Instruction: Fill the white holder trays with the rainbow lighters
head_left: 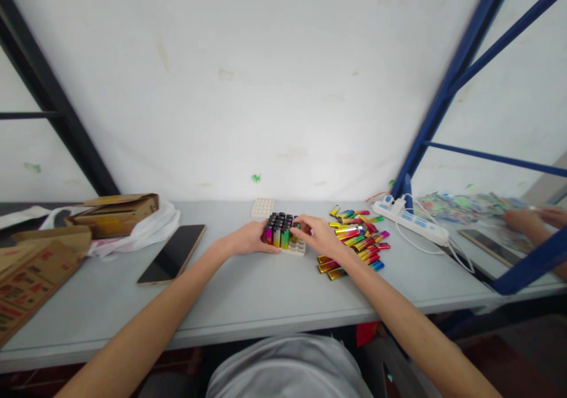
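Shiny multicoloured lighters with black tops [277, 231] stand upright in rows in a white tray [297, 248], whose right end shows bare slots. My left hand [252, 237] is closed round the left side of this group, thumb along its front. At the right end, my right hand [315, 232] pinches a lighter [296, 225] among the standing ones; its lower part is partly hidden by the fingers. To the right of my right hand lies a loose pile of coloured metallic lighters [363, 241]. Behind the group sits another white slotted tray [263, 207].
A phone [172, 255] lies left of my left hand. Open cardboard boxes [42, 268] and a white plastic bag [166, 221] are further left. At right are a power strip [416, 224] with cables, a blue frame, and another person's hands [527, 224].
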`<state>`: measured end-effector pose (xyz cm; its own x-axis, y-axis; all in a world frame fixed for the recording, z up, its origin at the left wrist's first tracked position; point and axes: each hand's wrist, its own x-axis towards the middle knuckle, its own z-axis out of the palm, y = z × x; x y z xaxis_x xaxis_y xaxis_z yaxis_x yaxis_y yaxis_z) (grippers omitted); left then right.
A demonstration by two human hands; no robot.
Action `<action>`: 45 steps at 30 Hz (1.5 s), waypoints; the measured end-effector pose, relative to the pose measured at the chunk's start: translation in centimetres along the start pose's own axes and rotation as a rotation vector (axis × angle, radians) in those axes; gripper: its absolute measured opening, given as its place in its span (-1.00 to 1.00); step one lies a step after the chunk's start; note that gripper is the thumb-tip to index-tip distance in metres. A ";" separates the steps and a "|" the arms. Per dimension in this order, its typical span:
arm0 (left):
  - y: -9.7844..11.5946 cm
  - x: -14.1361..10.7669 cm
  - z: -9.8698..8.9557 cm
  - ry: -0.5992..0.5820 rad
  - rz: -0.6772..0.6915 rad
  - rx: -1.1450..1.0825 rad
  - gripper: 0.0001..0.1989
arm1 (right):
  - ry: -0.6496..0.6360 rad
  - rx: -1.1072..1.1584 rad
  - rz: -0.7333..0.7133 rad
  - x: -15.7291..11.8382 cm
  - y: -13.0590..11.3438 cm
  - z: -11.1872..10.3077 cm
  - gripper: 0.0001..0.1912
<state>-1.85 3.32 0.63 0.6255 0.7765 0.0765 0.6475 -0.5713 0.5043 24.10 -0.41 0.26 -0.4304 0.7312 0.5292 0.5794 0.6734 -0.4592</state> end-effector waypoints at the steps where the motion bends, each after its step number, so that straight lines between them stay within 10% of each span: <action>1: -0.1 0.0 0.0 -0.001 0.000 0.007 -0.25 | -0.001 0.004 0.001 0.0 0.1 0.0 -0.67; 45: 0.1 0.0 0.0 -0.026 0.013 -0.033 -0.25 | 0.137 0.001 -0.074 0.1 0.1 -1.1 -0.75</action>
<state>-1.81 3.30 0.69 0.6451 0.7617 0.0613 0.6250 -0.5721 0.5312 24.88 -0.43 1.07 -0.3736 0.6579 0.6538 0.5485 0.7251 -0.4163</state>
